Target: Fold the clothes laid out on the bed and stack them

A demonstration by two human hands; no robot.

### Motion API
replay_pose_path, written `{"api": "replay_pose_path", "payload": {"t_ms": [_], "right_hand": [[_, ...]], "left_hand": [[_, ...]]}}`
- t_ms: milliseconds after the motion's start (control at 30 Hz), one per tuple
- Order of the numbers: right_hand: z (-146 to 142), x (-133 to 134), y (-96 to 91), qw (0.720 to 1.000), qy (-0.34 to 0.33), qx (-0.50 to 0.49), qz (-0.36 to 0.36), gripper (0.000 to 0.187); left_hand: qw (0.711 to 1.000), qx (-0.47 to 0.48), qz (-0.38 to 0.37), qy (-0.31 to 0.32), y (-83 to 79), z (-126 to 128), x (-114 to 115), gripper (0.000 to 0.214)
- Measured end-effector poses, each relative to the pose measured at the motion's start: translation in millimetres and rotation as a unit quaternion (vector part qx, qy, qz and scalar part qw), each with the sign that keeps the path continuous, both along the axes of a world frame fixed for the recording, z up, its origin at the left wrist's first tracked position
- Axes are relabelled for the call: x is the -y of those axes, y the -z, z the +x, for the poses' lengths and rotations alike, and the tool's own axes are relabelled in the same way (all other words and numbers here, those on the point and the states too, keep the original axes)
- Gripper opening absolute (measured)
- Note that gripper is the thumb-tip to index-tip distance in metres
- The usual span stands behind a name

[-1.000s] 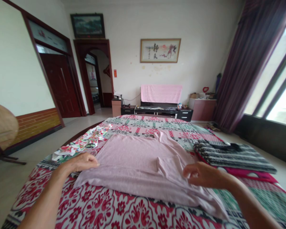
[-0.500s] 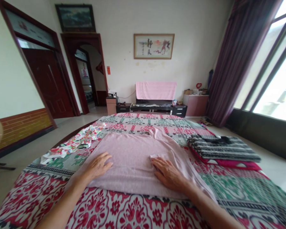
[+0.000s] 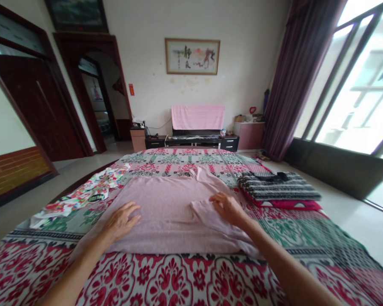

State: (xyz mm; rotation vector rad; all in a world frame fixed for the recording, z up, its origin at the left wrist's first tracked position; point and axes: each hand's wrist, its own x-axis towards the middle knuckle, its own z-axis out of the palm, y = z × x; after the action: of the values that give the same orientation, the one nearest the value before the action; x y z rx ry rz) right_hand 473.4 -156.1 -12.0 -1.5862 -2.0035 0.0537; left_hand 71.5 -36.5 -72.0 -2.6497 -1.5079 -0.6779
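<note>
A pale pink shirt [image 3: 166, 208] lies spread flat on a red, white and green patterned cloth [image 3: 185, 276] covering a round table. My left hand [image 3: 119, 221] rests flat on the shirt's left part, fingers stretched out. My right hand [image 3: 228, 208] lies on the shirt's right side beside a folded-in sleeve [image 3: 204, 210], fingers slightly curled and pressing on the fabric.
A colourful floral garment [image 3: 83, 195] lies at the table's left. Folded striped and red clothes [image 3: 279, 191] are stacked at the right. Beyond the table stand a low black cabinet [image 3: 194, 142] with a pink towel, a doorway on the left and a curtained window on the right.
Both hands went from pinching the shirt's near edges to lying flat on it. Since then my right hand has slid further away and to the right over the sleeve.
</note>
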Motion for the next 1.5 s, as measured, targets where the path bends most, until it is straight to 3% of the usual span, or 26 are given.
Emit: {"api": "replay_pose_path", "payload": {"t_ms": [100,267,400,500,733,1167,1400,1500], "right_hand": [[24,-3,-7.7,0.995,0.096,0.034,-0.023,0.024],[38,-3,1.9,0.981,0.164,0.059,-0.089,0.022],[37,-3,11.6,0.974,0.183,0.074,-0.113,0.022],[35,-2,12.7,0.972,0.183,0.081,-0.124,0.023],[28,0,14.7,0.965,0.211,0.114,-0.107,0.024],[29,-1,20.9,0.951,0.287,0.076,-0.087,0.026],[27,-3,15.0,0.95,0.275,0.111,-0.1,0.025],[8,-3,3.9,0.977,0.182,0.094,-0.053,0.027]], "left_hand": [[0.999,0.009,0.005,0.039,-11.4,29,11,0.037],[0.984,0.008,0.015,0.179,-25.6,109,39,0.036],[0.966,-0.003,0.02,0.257,-25.7,163,56,0.034],[0.961,0.003,0.021,0.276,-18.1,183,60,0.029],[0.965,0.045,0.019,0.258,5.5,188,58,0.034],[0.963,0.139,0.027,0.23,-7.6,185,70,0.02],[0.962,0.12,0.002,0.244,-5.9,187,68,0.017],[0.962,0.124,-0.007,0.242,-8.2,186,68,0.02]]}}
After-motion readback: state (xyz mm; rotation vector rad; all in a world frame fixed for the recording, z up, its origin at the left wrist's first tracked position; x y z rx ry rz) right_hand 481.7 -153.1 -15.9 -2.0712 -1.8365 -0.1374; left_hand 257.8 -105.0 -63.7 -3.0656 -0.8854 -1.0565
